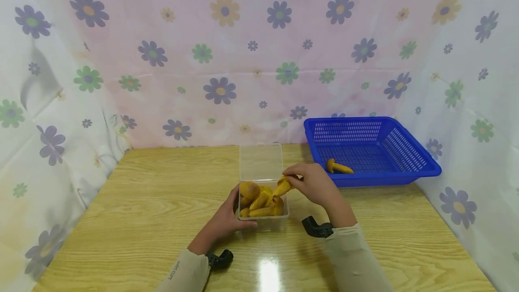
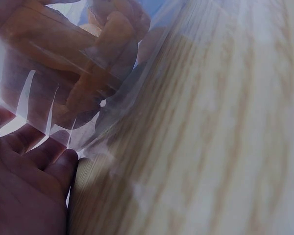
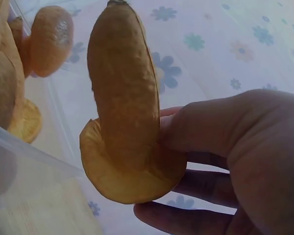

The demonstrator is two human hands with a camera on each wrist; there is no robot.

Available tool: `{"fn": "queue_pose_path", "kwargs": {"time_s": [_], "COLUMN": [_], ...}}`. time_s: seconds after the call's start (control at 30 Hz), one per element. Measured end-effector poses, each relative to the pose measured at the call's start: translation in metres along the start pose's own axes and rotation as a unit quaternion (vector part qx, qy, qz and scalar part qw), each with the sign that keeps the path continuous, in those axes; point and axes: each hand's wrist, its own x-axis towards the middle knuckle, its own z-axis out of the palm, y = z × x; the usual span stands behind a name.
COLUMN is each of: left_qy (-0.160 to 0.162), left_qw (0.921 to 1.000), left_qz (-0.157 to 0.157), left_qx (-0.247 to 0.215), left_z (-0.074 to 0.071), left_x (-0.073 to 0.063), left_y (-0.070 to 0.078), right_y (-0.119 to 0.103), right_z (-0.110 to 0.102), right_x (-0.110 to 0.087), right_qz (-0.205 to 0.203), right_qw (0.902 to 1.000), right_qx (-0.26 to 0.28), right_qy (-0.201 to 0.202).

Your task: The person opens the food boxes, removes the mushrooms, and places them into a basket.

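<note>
Head view: a clear box (image 1: 270,225) stood at centre frame on a wooden table (image 1: 162,193), its lid (image 1: 261,162) lying just above it in the frame. Mushrooms (image 1: 261,202) lay heaped inside. Left hand (image 1: 226,216), lower centre, held the box by its left side, thumb and fingers parted around it. Right hand (image 1: 317,186), right of centre, pinched the held mushroom (image 1: 283,187) between thumb and fingers, at the box's upper-right corner. Right wrist view: that mushroom was gripped at its cap, cap low, stem pointing up, mid-frame. Blue basket (image 1: 410,153) stood at the right of the head view; a single mushroom (image 1: 339,167) lay in its lower left.
</note>
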Motion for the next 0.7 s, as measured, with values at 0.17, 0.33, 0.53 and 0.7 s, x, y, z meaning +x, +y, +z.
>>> {"fn": "queue_pose_path", "kwargs": {"time_s": [0.17, 0.33, 0.53, 0.7], "left_qy": [0.002, 0.003, 0.0, -0.003], "left_qw": [1.0, 1.0, 1.0, 1.0], "left_qz": [0.001, 0.002, 0.0, 0.0], "left_qx": [0.001, 0.0, -0.005, -0.004], "left_z": [0.0, 0.0, 0.0, 0.0], "left_x": [0.0, 0.0, -0.001, -0.001], "left_y": [0.001, 0.003, 0.005, 0.003], "right_y": [0.004, 0.008, 0.013, 0.017], "right_z": [-0.006, -0.012, -0.017, -0.019], "right_x": [-0.002, -0.004, -0.006, -0.007], "right_qz": [0.015, 0.033, 0.059, 0.06], "right_qw": [0.9997, 0.9989, 0.9973, 0.9969], "right_qx": [0.016, 0.026, 0.032, 0.027], "right_qy": [0.013, 0.021, 0.031, 0.043]}}
